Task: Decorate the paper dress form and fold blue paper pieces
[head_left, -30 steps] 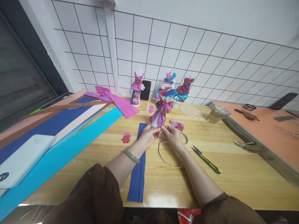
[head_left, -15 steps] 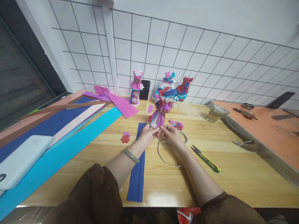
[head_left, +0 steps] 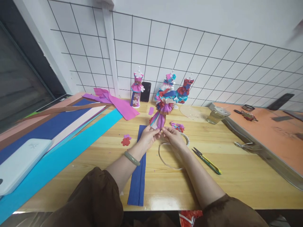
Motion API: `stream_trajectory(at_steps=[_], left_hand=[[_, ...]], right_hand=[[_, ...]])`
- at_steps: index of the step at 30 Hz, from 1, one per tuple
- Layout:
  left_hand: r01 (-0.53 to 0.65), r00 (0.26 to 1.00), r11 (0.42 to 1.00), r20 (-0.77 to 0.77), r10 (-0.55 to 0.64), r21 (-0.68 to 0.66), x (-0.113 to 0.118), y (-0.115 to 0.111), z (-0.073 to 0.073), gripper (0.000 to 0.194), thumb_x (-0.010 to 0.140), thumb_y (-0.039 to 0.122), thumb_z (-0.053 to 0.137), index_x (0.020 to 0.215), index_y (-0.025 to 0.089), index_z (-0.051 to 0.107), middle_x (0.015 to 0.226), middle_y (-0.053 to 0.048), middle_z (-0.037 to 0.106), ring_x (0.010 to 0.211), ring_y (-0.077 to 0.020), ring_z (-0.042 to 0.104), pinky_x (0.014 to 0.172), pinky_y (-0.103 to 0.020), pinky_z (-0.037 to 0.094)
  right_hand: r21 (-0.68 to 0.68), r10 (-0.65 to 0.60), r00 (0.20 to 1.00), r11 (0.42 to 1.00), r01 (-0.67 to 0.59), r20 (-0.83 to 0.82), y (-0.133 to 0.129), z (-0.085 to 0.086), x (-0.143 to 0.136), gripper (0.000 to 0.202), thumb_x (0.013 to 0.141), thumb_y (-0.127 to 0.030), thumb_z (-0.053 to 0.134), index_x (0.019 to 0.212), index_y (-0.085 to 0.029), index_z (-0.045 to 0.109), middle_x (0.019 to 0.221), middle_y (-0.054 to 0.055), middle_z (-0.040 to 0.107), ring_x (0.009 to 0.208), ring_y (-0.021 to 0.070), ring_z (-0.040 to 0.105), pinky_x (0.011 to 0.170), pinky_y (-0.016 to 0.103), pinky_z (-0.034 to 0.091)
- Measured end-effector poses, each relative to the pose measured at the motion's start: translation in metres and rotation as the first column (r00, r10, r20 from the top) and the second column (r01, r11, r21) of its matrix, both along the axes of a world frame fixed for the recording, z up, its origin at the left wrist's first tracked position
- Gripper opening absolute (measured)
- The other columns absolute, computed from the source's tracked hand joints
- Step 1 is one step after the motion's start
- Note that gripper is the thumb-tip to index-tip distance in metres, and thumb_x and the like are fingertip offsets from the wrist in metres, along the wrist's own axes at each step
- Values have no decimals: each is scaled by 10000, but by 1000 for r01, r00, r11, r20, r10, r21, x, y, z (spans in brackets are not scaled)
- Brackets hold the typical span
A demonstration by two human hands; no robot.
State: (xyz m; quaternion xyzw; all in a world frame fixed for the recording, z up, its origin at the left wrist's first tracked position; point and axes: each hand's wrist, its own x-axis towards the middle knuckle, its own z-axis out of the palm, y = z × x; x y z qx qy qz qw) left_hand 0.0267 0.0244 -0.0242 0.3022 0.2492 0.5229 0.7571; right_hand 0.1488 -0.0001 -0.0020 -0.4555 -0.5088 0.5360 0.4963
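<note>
Left hand (head_left: 148,136) and right hand (head_left: 172,135) pinched shut on hem of paper dress figure (head_left: 162,109), figure stood just beyond blue paper strip (head_left: 137,170), scissors (head_left: 206,156) right of strip, apart.

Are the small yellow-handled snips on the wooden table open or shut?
Open: the yellow-handled snips lie flat right of the right hand, dark blade tips apart.

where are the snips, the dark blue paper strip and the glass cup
snips (head_left: 207,160), head view, on the yellow-and-black handle
dark blue paper strip (head_left: 137,181), head view, on its lower half
glass cup (head_left: 216,116), head view, on its side wall
</note>
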Motion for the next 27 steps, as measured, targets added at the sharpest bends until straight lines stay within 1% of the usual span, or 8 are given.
stream_trajectory(at_steps=[3,7,11,16,18,21,23,27], left_hand=[[21,1000,1000,11,-21,-4,-1,-1,1,238,611,112,661,790,132,506,702,-20,591,581,-77,555,507,-178,417],[31,999,998,25,-30,-60,-3,-1,2,213,619,88,645,783,131,515,715,-21,598,574,-70,557,517,-174,423],[38,998,996,45,-35,-86,-3,-2,4,203,622,70,633,777,131,517,692,-20,597,577,-74,563,536,-180,438],[36,998,993,61,-29,-116,-3,-2,6,183,626,41,607,752,125,504,654,-21,587,580,-83,567,540,-185,446],[44,997,993,73,-36,-109,-3,-1,5,194,626,44,610,766,126,504,672,-25,590,596,-85,571,552,-188,450],[47,996,994,79,-39,-96,-2,-1,2,211,615,57,628,770,126,503,683,-23,591,594,-82,570,554,-187,451],[32,997,995,72,-25,-94,-2,-1,0,209,603,67,642,738,127,494,643,-9,578,563,-75,558,535,-183,445],[20,997,997,78,-15,-70,-1,-2,0,196,605,77,644,711,126,486,640,-9,578,543,-69,547,519,-180,435]], right_hand=[[31,-53,998,998,52,27,1,-3,2,312,682,-452,589,753,-150,552,531,-53,428,382,27,269,380,181,154],[45,-160,985,987,157,64,3,-5,6,366,670,-478,580,844,-158,549,515,-56,433,370,41,282,368,182,176],[48,-207,977,978,205,46,4,-5,8,360,679,-487,566,817,-157,529,514,-51,432,356,36,276,351,180,173],[79,-269,963,960,269,-2,6,-9,10,325,692,-468,563,825,-172,547,519,-55,426,367,39,300,352,175,194],[122,-300,954,946,300,-17,6,-9,10,300,698,-452,564,816,-177,554,529,-56,417,379,41,307,360,176,207],[251,-368,930,900,356,4,2,-5,7,262,718,-428,554,802,-180,569,555,-48,421,421,53,337,395,184,261],[328,-373,925,884,332,68,-4,0,3,255,736,-419,534,811,-180,583,604,-24,468,468,71,379,443,200,317],[366,-299,927,908,204,226,-12,9,-5,274,764,-401,497,887,-177,599,679,18,533,534,106,441,524,236,383]])
